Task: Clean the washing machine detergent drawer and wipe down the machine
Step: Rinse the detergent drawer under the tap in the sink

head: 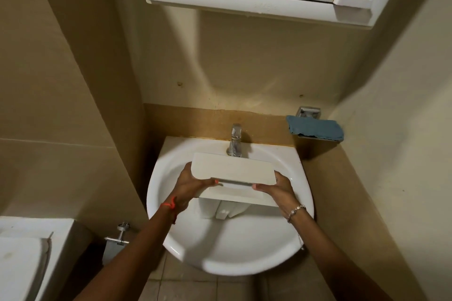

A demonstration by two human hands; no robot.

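The white detergent drawer (232,172) hangs over the white sink (244,252), its front panel turned up toward the camera and its body pointing down into the basin. My left hand (188,186) grips the drawer's left end, thumb curled over the lower edge of the panel. On the right end, my right hand (277,189) holds it the same way. The chrome tap (235,140) stands just behind the drawer; no water is seen running. The washing machine is out of view.
A blue cloth (315,127) lies on a metal holder on the right wall. A white mirror cabinet (256,0) hangs overhead. A toilet tank (27,259) stands at lower left, with a wall valve (119,237) beside it. Walls close in on both sides.
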